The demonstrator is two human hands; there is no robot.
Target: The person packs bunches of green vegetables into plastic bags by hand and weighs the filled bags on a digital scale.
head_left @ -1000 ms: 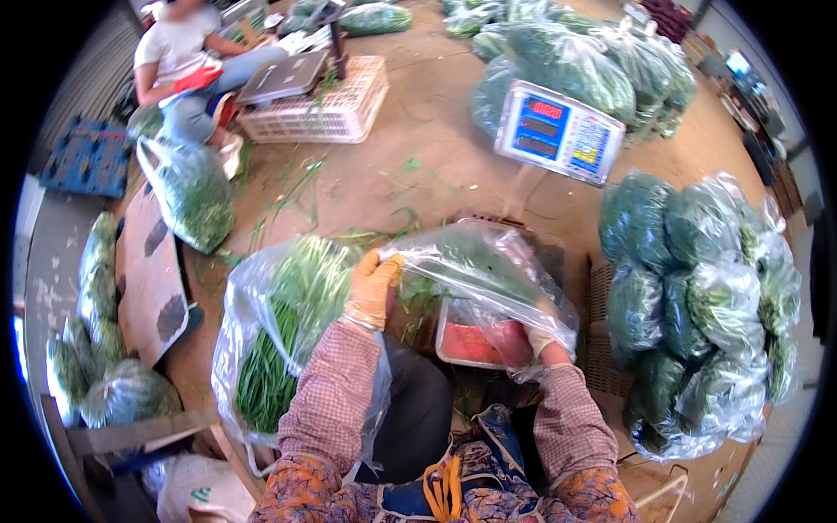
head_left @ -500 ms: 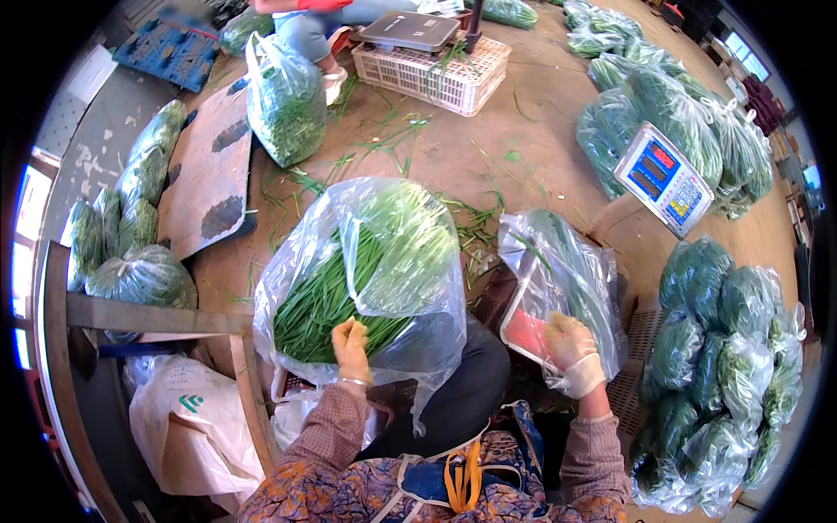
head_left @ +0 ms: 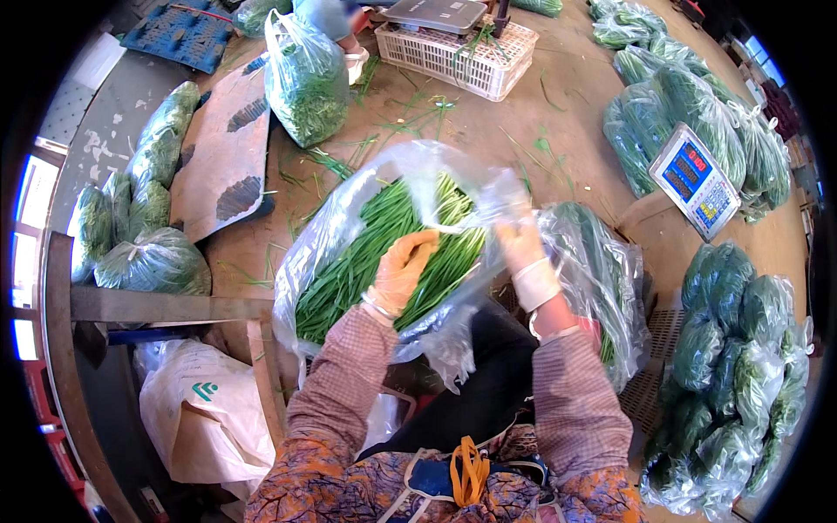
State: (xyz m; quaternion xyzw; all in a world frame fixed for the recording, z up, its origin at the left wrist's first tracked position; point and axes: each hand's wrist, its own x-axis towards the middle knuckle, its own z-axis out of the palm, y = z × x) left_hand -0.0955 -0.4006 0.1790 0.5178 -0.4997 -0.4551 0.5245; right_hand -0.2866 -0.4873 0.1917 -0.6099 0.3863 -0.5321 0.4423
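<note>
A clear plastic bag [head_left: 305, 261], its mouth spread wide, lies before me with a thick bundle of long green leafy stalks [head_left: 357, 279] inside. They look like garlic chives. My left hand [head_left: 403, 275], in a thin yellowish glove, reaches over the stalks; its fingers are pressed together at a strip of the bag's rim. At the bag's right side, my right hand [head_left: 520, 248], gloved with a white cuff, is closed on the gathered film. Its fingertips are partly blurred. Just right of it sits another clear bag of greens [head_left: 593, 279] on a scale, whose pan is mostly covered.
A scale display [head_left: 695, 181] stands on a post at the right. Bagged greens [head_left: 724, 349] are piled below it, and more bags [head_left: 689, 131] lie behind. A white crate [head_left: 462, 61] bears another scale. Left are a wooden board [head_left: 218, 166], a metal frame [head_left: 166, 307] and a sack [head_left: 209, 410].
My right hand has moved left from the bag on the scale to the open bag's rim. My left hand has moved up and right over the stalks. The view has shifted slightly.
</note>
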